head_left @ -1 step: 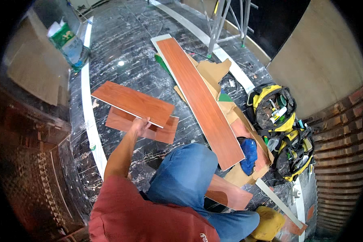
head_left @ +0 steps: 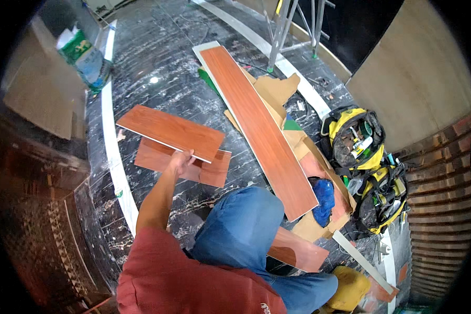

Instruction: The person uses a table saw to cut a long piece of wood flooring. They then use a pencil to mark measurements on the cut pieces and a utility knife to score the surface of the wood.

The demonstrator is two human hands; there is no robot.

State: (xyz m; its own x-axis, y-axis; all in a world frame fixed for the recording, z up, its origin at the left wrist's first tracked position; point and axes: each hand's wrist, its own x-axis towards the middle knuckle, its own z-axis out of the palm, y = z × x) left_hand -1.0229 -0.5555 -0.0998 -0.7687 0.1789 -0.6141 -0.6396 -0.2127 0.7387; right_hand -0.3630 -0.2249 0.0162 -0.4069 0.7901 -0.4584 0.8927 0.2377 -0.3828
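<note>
My left hand (head_left: 181,161) grips the near long edge of a short reddish-brown floor plank (head_left: 172,131), fingers closed around it. The plank is tilted, and its pale edge faces me. Partly beneath it, a second short plank (head_left: 214,172) lies on the dark floor. To the right, a long reddish-brown plank (head_left: 261,131) stretches away from me over a pale board (head_left: 206,46) and torn cardboard. Another plank piece (head_left: 303,251) lies beside my bent knee, partly hidden by my leg. My right hand does not show.
Two black-and-yellow tool bags (head_left: 371,138) stand at the right, near a blue plastic bundle (head_left: 323,201) on cardboard (head_left: 277,94). A grey strip (head_left: 363,261) and yellow object (head_left: 348,288) lie near me. Beyond are a stepladder (head_left: 282,36) and a green-white sack (head_left: 86,60).
The whole view has shifted very slightly. My left hand keeps its hold on the short plank, with no other clear movement.
</note>
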